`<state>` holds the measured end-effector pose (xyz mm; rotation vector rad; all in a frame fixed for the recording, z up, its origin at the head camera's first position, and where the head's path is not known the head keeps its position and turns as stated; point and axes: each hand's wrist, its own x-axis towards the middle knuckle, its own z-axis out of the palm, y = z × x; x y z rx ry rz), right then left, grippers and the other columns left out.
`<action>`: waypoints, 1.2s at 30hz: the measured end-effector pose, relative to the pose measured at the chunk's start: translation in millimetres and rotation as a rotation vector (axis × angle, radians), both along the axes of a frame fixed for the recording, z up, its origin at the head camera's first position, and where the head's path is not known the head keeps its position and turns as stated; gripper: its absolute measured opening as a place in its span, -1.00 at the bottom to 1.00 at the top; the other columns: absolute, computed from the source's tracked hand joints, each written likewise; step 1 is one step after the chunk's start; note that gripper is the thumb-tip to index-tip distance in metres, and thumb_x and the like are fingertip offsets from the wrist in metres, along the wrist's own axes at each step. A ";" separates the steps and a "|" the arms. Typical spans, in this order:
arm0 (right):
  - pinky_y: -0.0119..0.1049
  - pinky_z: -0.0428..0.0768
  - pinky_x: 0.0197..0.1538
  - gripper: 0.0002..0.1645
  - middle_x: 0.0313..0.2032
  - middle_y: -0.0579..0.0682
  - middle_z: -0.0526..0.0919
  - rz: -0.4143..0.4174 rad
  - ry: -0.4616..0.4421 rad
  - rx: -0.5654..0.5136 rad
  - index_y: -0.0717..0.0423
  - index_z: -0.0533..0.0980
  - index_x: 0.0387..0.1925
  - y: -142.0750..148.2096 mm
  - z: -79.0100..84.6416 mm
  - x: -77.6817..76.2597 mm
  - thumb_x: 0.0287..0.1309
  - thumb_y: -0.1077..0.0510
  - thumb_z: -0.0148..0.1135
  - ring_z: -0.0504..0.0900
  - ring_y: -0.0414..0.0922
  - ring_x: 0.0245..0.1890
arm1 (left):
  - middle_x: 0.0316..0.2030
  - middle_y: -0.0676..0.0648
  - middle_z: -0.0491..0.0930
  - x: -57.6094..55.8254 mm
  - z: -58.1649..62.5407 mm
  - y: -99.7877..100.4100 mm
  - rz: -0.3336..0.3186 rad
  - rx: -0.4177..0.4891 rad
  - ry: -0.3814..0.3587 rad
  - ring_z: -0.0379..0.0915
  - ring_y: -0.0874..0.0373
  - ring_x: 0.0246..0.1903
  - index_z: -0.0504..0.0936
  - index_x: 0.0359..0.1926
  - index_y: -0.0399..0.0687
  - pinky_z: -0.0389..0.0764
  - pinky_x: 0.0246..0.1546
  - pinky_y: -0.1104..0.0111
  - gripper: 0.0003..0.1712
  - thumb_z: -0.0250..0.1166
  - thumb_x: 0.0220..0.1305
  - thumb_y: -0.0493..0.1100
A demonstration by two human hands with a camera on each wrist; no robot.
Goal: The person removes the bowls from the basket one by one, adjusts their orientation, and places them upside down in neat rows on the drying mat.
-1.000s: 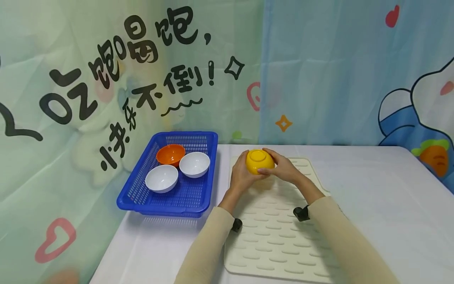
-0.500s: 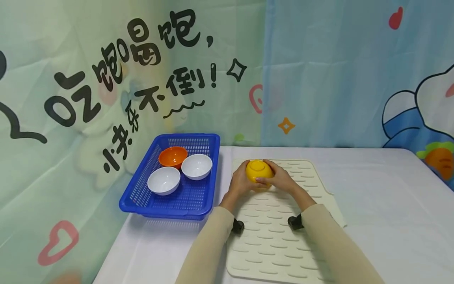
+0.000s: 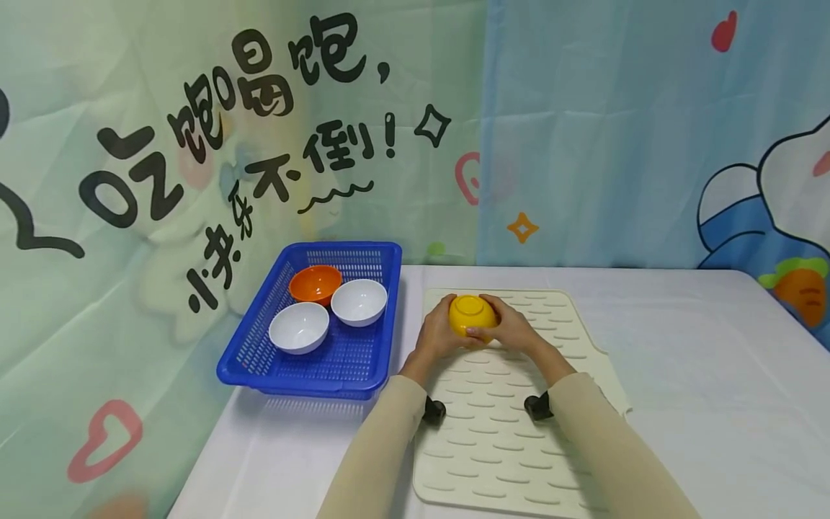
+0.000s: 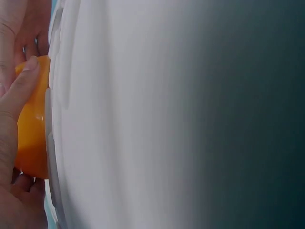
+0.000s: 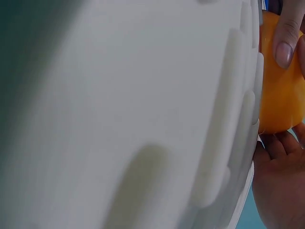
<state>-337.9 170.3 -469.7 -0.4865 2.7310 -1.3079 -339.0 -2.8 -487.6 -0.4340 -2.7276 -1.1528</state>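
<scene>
A yellow bowl sits upside down toward the far end of the cream ridged mat, its foot ring facing up. My left hand holds its left side, fingers round the far wall and thumb across the near side. From the right, my right hand grips the opposite wall, its thumb toward the front. In the left wrist view the bowl has its rim right at the mat's surface. The right wrist view shows the same orange-yellow wall between both hands.
Left of the mat stands a blue plastic basket. Inside are an orange bowl and two white bowls, one nearer and one to its right, all openings up. A printed cloth backdrop hangs behind the white table.
Both hands have brought the inverted yellow bowl down to the mat over the first half second. Since then bowl and hands have barely moved. The view has shifted slightly.
</scene>
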 end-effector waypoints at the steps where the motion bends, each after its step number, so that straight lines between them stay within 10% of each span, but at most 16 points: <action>1: 0.09 0.19 0.23 0.02 0.28 0.30 0.19 0.000 -0.001 -0.002 0.29 0.07 0.34 0.3 -0.3 -0.6 0.01 -0.11 0.34 0.23 0.21 0.21 | 0.15 -0.10 0.41 -0.3 -0.2 0.1 -0.002 0.000 0.002 0.37 0.07 0.08 0.24 0.28 -0.13 0.36 0.13 0.31 0.10 0.57 -0.30 0.07; 27: 0.09 0.17 0.25 0.06 0.28 0.28 0.19 0.006 -0.026 -0.023 0.25 0.07 0.35 2.3 -1.7 -5.5 -0.02 -0.16 0.34 0.21 0.20 0.23 | 0.24 -0.13 0.27 2.0 8.7 5.5 -0.005 0.000 -0.097 0.28 0.03 0.15 0.11 0.34 -0.16 0.32 0.16 0.23 0.16 0.56 -0.25 0.02; 36: 0.09 0.21 0.22 0.09 0.27 0.32 0.17 0.038 -0.028 -0.038 0.27 0.03 0.35 2.5 -3.5 -4.9 -0.01 -0.20 0.31 0.24 0.22 0.21 | 0.33 -0.32 -0.01 35.2 47.2 20.6 0.108 -0.419 -0.165 0.04 -0.10 0.29 -0.07 0.41 -0.18 0.51 -0.03 0.19 0.22 0.49 -0.12 0.09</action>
